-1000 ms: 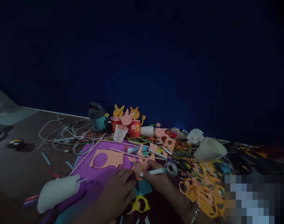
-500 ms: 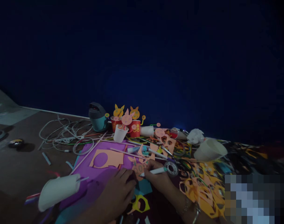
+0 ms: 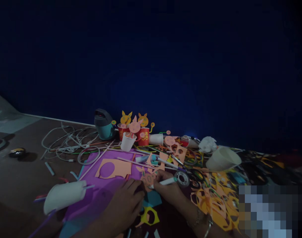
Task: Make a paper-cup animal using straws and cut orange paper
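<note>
My right hand (image 3: 169, 190) grips a white marker (image 3: 167, 181) in a writing hold, its tip down on a pink paper animal face (image 3: 148, 178) with pointed ears and drawn round eyes. My left hand (image 3: 126, 205) lies at the left of this face, fingers bent and pressed together at its edge; the fingertips are partly hidden. Beneath both is purple paper (image 3: 96, 195) with a blue sheet (image 3: 152, 198). Behind my left hand lies a pink paper sheet (image 3: 124, 168) with a round hole. A roll of tape (image 3: 182, 178) sits beside the marker's rear end.
A white paper cup (image 3: 65, 196) lies on its side at left. Paper animal faces stand in a white cup (image 3: 128, 142) and red cups (image 3: 144, 137) at the back. Yellow paper scraps (image 3: 215, 201), a cream cup (image 3: 222, 159), white cables (image 3: 66, 142) and a teal device (image 3: 105, 127) surround the work.
The marker tip has shifted slightly on the pink face. At left, the lying white cup has moved a little right and up, and a purple strip now shows below it. My left hand stays put.
</note>
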`<state>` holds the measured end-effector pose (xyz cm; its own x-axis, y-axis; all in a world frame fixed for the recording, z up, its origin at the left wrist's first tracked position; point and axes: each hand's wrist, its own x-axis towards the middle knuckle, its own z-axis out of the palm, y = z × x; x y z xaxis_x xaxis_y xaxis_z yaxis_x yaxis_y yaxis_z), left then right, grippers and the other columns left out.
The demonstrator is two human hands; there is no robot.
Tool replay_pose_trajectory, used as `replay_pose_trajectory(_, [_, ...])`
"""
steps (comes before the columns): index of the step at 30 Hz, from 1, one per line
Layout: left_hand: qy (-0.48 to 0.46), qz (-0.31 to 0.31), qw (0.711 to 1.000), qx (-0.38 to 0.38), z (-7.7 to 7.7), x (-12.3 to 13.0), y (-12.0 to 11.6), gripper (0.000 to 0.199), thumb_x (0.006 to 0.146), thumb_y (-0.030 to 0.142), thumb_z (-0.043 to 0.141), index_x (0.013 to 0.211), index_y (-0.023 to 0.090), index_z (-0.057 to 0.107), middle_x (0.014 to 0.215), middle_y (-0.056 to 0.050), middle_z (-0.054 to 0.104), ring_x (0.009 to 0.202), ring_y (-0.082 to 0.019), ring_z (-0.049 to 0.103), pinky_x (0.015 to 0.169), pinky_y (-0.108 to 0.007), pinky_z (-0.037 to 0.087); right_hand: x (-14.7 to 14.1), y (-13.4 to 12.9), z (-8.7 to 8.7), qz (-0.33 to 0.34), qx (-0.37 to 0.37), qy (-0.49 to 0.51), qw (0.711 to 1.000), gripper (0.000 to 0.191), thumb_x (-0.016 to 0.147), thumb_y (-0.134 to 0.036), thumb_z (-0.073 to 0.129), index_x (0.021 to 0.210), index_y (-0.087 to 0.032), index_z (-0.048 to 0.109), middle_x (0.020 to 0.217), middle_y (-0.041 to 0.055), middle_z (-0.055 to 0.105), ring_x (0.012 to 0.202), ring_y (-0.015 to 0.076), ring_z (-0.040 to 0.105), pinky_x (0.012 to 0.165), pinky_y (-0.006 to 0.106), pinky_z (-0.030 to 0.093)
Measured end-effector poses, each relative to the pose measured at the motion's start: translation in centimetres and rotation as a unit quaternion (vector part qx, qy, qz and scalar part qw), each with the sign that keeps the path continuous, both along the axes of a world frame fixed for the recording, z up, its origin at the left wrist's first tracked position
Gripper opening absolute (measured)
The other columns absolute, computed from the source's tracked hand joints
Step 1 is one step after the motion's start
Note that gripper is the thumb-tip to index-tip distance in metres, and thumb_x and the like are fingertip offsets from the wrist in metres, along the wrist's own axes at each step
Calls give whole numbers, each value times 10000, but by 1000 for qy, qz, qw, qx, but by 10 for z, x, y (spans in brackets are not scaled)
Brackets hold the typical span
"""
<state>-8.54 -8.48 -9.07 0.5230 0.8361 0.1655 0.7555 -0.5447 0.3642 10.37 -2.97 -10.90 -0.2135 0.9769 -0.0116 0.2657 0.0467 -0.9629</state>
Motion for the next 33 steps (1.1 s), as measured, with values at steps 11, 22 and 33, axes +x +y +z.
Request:
replay_pose_trajectory(11, [9, 1, 1000, -3, 0, -1, 0, 160, 833, 129, 525, 913, 223, 627, 1107, -47, 562, 1024, -232, 483, 867, -390, 411, 0, 2, 0, -20, -10, -10, 1000, 163, 597, -151, 503, 522, -217, 374, 491, -66, 389, 491, 96, 353, 448, 203, 268])
replay_pose_trajectory(22, [11, 6, 1000, 4, -1, -2, 0, 193, 822, 142, 547, 963, 237, 639, 1120, -53, 568, 1038, -239, 479, 883, -399, 413, 3, 4, -6, -32, -2, -21, 999, 161, 637, -183, 525, 546, -213, 395, 498, -74, 388, 497, 97, 358, 453, 205, 283])
replay_pose_trajectory(33, [12, 9, 1000, -16, 2, 0, 0, 152, 826, 129, 534, 901, 221, 628, 1104, -46, 567, 1033, -232, 485, 875, -398, 410, 1, 2, -1, -19, 12, -17, 1000, 202, 609, -144, 505, 517, -222, 343, 494, -73, 364, 496, 98, 341, 450, 212, 259])
